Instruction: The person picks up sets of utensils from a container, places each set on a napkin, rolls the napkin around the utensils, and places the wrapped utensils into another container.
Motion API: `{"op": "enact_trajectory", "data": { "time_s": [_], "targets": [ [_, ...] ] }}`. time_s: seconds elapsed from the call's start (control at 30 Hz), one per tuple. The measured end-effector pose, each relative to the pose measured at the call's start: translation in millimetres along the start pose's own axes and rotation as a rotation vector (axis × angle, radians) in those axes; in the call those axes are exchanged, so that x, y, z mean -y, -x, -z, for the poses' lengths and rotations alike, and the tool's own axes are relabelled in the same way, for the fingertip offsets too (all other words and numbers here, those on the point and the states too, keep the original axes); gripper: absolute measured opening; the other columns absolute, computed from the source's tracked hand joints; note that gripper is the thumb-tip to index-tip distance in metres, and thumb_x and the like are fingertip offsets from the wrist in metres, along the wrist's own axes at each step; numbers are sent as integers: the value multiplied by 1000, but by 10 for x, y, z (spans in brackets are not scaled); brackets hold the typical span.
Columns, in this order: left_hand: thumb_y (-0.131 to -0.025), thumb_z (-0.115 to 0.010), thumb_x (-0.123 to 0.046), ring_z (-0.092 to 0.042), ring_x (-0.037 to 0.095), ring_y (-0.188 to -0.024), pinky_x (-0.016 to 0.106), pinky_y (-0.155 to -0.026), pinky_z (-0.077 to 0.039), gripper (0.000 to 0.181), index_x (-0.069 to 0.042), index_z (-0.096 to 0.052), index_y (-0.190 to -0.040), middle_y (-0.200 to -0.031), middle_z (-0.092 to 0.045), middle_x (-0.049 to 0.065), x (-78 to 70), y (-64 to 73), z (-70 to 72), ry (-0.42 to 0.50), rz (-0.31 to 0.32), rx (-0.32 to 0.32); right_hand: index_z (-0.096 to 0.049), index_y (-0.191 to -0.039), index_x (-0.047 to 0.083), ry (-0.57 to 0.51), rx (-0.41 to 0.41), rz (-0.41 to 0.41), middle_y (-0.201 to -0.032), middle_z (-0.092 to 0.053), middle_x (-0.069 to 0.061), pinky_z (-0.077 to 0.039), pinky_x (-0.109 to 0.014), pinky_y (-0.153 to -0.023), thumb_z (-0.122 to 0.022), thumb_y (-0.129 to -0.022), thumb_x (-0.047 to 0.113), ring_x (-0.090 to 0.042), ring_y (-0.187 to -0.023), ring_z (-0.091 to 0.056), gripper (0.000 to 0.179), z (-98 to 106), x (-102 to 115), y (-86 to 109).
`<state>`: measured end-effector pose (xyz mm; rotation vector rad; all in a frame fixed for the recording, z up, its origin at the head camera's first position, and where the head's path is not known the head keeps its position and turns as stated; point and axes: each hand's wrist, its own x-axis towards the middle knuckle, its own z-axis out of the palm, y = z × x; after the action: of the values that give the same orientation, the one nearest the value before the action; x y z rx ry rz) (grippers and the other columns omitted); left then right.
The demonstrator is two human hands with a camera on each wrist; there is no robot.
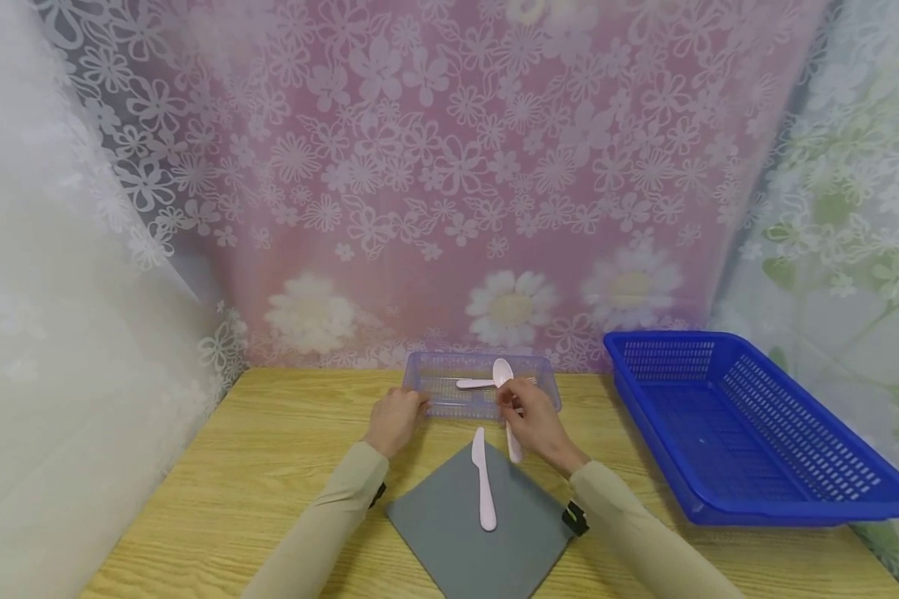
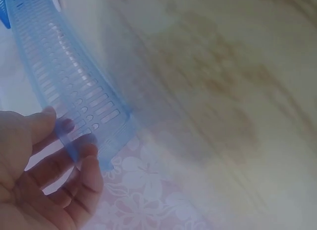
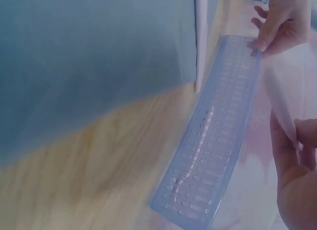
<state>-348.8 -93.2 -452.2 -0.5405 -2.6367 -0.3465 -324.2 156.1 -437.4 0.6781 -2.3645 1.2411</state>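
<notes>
My left hand (image 1: 399,418) grips the near left corner of a small clear bluish-purple plastic basket (image 1: 449,408); in the left wrist view its thumb and fingers (image 2: 44,123) are on either side of the rim. My right hand (image 1: 533,420) pinches a pale pink spoon (image 1: 503,371) by its handle, over the basket's near right edge. The spoon's bowl points away and its handle end toward me. Inside the basket lies a pale pink fork (image 1: 474,383), partly hidden behind the spoon and right hand. A pink knife (image 1: 484,491) rests on a grey square cloth (image 1: 449,520).
A large blue plastic basket (image 1: 707,433) stands on the right of the wooden table (image 1: 270,466). Flowered curtain (image 1: 419,208) hangs right behind the small basket, and more sheeting (image 1: 75,333) closes in the left side.
</notes>
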Motion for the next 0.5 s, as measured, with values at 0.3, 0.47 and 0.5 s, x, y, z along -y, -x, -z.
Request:
{"op": "enact_trajectory", "data": {
  "time_s": [0.3, 0.47, 0.5],
  "targets": [
    [-93, -68, -21, -65, 26, -78, 40, -57, -56, 9, -13, -73, -95, -94, -70, 6, -4, 42, 8, -10, -7, -41, -65, -102, 2, -101, -29, -290, -110, -62, -14, -60, -32, -71, -70, -89, 2, -28, -85, -73, 14, 38, 64, 39],
    [-92, -69, -16, -62, 21, -79, 31, -56, -54, 7, -11, -74, -93, -96, -65, 8, -18, 81, 13, 29, -61, -103, -73, -96, 5, -99, 1, -320, -91, -74, -11, -59, -32, -73, -67, -90, 1, -22, -81, -73, 9, 59, 50, 73],
    [-92, -69, -16, -61, 20, -78, 29, -56, -53, 7, -12, -75, -92, -94, -65, 7, -23, 92, 17, 36, -75, -114, -73, -96, 5, -102, 12, -317, -89, -74, -11, -59, -32, -72, -67, -90, 0, -22, -80, -73, 10, 61, 49, 82]
  ]
}}
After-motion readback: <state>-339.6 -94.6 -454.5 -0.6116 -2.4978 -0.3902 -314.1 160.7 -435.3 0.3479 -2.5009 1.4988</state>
